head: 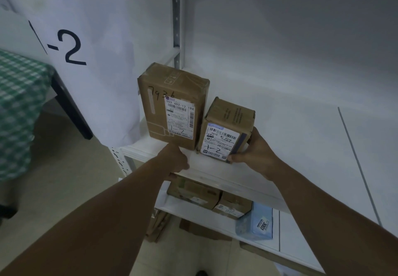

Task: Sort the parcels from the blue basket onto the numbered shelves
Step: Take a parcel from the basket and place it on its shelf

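Two brown cardboard parcels stand upright on a white shelf point(215, 168), both with "1-2" handwritten on their labels. The taller parcel point(172, 107) is on the left and also carries "7936". My right hand point(256, 153) grips the smaller parcel point(226, 129) from its right side, thumb on the front lower corner. My left hand point(176, 159) sits at the shelf's front edge, just below the taller parcel, with its fingers curled round the edge. A white sheet marked "1-2" point(71, 47) hangs on the shelf's left side.
The shelf below holds two brown parcels point(193, 191) and a light blue padded parcel point(256, 224). More cardboard lies lower down at the floor. A table with a green checked cloth point(19, 103) stands to the left. The white shelf upright point(177, 17) rises behind the parcels.
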